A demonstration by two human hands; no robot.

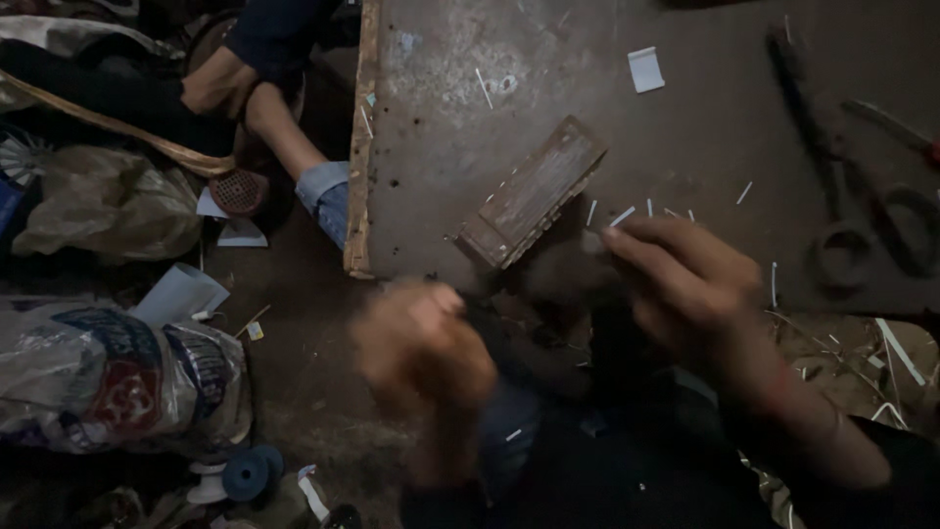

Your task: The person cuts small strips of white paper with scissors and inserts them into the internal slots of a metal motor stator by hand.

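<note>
A printed sack (117, 377) is seen on the floor, far left of the wooden block (534, 191). The left hand (423, 343), blurred, is held below-left of the block, off the surface (685, 127); its grip cannot be told. The block lies tilted near the surface's front edge, within reach. The right hand (685, 284) is curled just right of the block; whether anything is pinched cannot be told. Scissors (862, 211) lie far right, set aside.

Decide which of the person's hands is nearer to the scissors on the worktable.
Right. The right hand is just left of the scissors, over the table edge; the left hand is blurred, further left, off the table.
</note>
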